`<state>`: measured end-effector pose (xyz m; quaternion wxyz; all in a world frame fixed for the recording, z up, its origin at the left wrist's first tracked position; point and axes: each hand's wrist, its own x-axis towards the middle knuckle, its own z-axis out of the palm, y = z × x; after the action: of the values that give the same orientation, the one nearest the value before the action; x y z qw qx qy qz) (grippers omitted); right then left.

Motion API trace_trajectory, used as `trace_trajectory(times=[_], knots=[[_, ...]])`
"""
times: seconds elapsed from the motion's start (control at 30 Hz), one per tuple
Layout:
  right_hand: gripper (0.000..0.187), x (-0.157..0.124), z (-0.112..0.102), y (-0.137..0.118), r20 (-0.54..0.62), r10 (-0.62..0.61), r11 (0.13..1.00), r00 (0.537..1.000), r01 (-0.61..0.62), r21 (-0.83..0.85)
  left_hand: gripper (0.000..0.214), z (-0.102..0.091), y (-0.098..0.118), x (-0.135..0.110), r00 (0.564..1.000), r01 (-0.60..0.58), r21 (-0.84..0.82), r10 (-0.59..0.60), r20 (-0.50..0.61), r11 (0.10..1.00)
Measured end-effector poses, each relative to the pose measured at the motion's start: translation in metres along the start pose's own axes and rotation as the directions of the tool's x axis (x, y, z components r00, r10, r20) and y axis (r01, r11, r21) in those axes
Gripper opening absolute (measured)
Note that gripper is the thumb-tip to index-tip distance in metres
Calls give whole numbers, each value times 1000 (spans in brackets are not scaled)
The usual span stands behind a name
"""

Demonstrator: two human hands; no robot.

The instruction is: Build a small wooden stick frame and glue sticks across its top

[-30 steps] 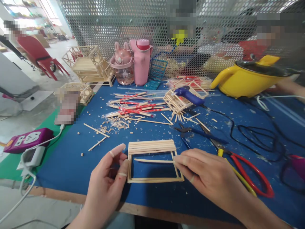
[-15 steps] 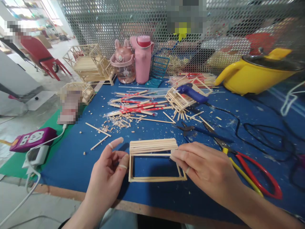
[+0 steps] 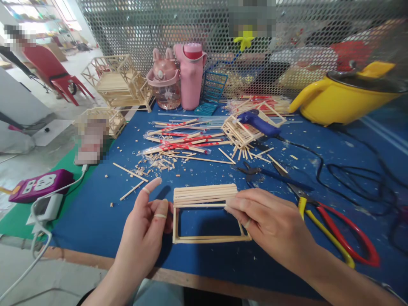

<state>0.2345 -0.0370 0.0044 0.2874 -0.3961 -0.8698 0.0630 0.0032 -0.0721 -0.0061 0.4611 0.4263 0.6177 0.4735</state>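
Note:
A rectangular frame of thin wooden sticks (image 3: 207, 239) lies on the blue table near its front edge, with a row of sticks laid side by side across its far end. My right hand (image 3: 267, 223) pinches the right end of a single stick (image 3: 200, 205) that lies against the near side of that row. My left hand (image 3: 148, 229) rests at the frame's left side, fingers loosely curled and apart, fingertips touching the left rail, nothing in it.
Red-and-yellow handled pliers (image 3: 331, 231) and blue-handled scissors (image 3: 274, 175) lie right of the frame. Behind are loose sticks (image 3: 181, 146), a blue glue gun (image 3: 258, 123) on a stick model, a yellow pot (image 3: 347, 97), pink bottles (image 3: 191, 76) and black cables (image 3: 353, 178). A power strip (image 3: 36, 185) sits left.
My right hand moved the single stick from the frame's open middle up against the row of sticks at its far end. My left hand closed in slightly on the left rail.

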Motion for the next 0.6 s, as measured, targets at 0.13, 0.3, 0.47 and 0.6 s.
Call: trace_trajectory(times=[0.13, 0.3, 0.47, 0.6], knots=[[10, -1, 4, -1, 1, -1, 1000, 1000, 1, -25, 62, 1, 0, 2, 999, -10, -14, 10, 33, 1000], [12, -5, 5, -3, -59, 119, 993, 991, -119, -4, 68, 1, -4, 5, 998, -52, 61, 51, 27, 997], [22, -10, -1, -2, 54, 402, 882, 914, -402, 246, 72, 4, -4, 2, 997, -65, 105, 69, -27, 992], [13, -5, -2, -2, 156, 495, 752, 855, -511, 417, 73, 4, -9, 2, 996, -86, 144, 90, -27, 986]])
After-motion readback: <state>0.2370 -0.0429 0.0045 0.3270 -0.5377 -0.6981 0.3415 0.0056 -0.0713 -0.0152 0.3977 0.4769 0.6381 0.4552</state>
